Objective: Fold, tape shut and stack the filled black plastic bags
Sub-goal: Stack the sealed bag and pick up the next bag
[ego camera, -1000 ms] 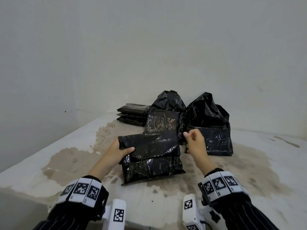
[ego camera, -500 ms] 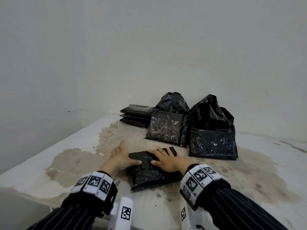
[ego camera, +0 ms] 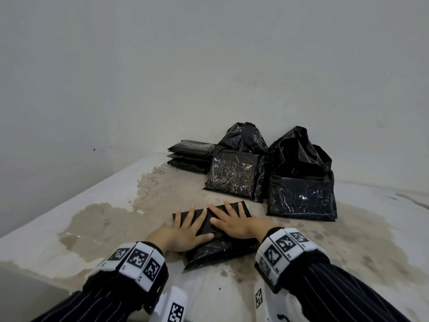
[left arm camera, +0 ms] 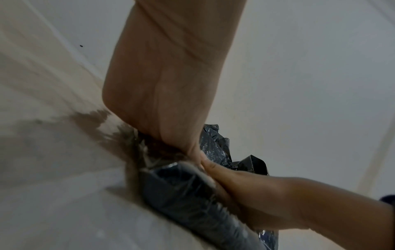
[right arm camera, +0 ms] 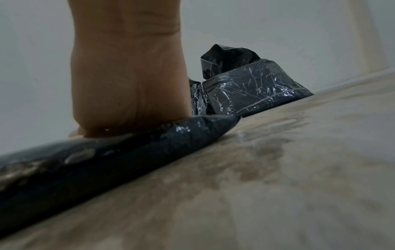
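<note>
A filled black plastic bag (ego camera: 216, 252) lies flat on the stained table (ego camera: 92, 217) in front of me, its top flap folded down. My left hand (ego camera: 183, 231) presses flat on its left part with fingers spread. My right hand (ego camera: 232, 219) lies flat on the right part, fingers straight and pointing away. In the left wrist view the bag (left arm camera: 188, 194) runs under the left palm (left arm camera: 162, 84), with the right hand (left arm camera: 267, 199) beside it. In the right wrist view the right palm (right arm camera: 128, 88) presses on the bag (right arm camera: 128, 157).
Behind stand two filled, unfolded black bags: one (ego camera: 234, 175) in the middle, one (ego camera: 301, 187) to the right. A low stack of folded bags (ego camera: 190, 156) lies at the back left by the wall. The table's left edge runs diagonally.
The flap, held up a second ago, was folded down onto the bag. Both hands have since flattened and spread their fingers over it.
</note>
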